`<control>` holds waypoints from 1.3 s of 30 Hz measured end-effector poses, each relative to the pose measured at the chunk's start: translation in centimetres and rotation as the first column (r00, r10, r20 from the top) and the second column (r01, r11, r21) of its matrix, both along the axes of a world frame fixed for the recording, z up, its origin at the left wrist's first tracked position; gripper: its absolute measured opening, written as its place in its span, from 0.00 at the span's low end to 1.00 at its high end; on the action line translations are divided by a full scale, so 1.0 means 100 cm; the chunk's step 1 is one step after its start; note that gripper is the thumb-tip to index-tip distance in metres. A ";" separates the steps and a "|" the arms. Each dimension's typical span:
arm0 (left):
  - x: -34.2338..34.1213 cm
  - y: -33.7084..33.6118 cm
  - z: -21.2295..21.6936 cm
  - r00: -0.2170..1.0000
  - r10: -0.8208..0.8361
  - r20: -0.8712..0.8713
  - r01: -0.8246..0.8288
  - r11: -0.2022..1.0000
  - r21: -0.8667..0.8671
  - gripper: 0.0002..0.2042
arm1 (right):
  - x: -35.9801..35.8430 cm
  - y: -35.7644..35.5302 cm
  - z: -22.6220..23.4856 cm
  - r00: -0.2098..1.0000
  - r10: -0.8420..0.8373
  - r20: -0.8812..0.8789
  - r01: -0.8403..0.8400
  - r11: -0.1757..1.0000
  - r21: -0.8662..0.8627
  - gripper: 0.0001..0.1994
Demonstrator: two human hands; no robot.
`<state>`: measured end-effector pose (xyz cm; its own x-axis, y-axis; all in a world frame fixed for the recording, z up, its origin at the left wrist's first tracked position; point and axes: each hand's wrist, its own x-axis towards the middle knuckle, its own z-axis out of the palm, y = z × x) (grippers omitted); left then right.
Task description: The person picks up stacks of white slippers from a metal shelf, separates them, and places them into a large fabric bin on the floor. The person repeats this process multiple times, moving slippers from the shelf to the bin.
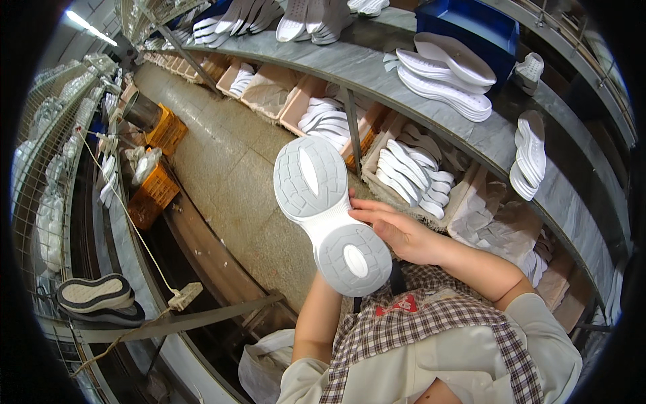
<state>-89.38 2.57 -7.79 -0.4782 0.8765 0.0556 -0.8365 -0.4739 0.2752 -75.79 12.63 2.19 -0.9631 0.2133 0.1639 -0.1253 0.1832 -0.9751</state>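
No legible text, numbers or signs. Only candidate: red patch [397, 305] on the checked apron [447, 330], nearer the apron's left edge than its right. Pale marks on the red, too small and blurred to make out as lettering or just a picture.

Long white ceiling tube [91, 28]: glaring, beyond worktop's far end. Grey marbled worktop [377, 67]: moderately lit, dimmer toward near back edge, front edge bowed by fisheye. Speckled tan floor [222, 135]: soft sheen. Centre: sharp. Corners: black.
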 end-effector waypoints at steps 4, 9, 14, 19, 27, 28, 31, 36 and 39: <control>-0.013 0.002 -0.021 0.941 -0.265 0.212 0.273 0.962 -0.010 0.25 | 0.008 0.007 0.002 0.985 -0.145 0.093 0.123 0.971 0.205 0.28; 0.013 0.038 0.017 0.896 0.021 -0.443 -0.188 0.923 -0.336 0.30 | 0.021 0.002 -0.002 0.875 -0.435 0.214 0.333 0.859 0.389 0.53; 0.081 0.059 0.085 0.396 -0.052 -0.917 -0.370 0.905 -0.211 0.37 | 0.062 0.030 -0.010 0.760 -0.650 0.009 0.632 0.743 0.220 0.60; 0.103 0.082 0.096 0.200 -0.128 -0.971 -0.011 0.991 -0.133 0.37 | 0.172 0.072 0.013 0.593 -0.801 -0.083 0.725 0.576 -0.377 0.49; 0.094 0.098 0.048 0.151 -0.544 -0.825 0.139 0.838 -0.527 0.28 | 0.351 0.186 0.015 0.270 -0.921 0.281 0.735 0.009 -0.678 0.31; 0.094 0.098 0.043 0.094 -0.579 -0.810 0.158 0.812 -0.562 0.28 | 0.363 0.202 0.003 0.335 -0.907 0.257 0.690 0.050 -0.722 0.30; 0.096 0.106 0.032 -0.141 -0.572 -0.808 0.197 0.784 -0.589 0.29 | 0.387 0.252 -0.032 0.394 -0.865 0.311 0.676 0.043 -0.736 0.29; 0.099 0.116 0.016 -0.267 -0.618 -0.739 0.158 0.729 -0.666 0.31 | 0.397 0.276 -0.065 0.318 -0.831 0.456 0.822 0.001 -0.570 0.28; 0.100 0.122 0.004 -0.198 -0.638 -0.744 0.145 0.732 -0.666 0.29 | 0.403 0.280 -0.051 -0.155 -0.871 0.466 0.988 -0.130 0.086 0.27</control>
<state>-79.43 14.78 -7.35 0.2758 0.9332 -0.2304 0.3633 0.1207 0.9238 -35.47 40.66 -2.91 0.3581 0.8886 -0.2867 0.2138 -0.3769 -0.9012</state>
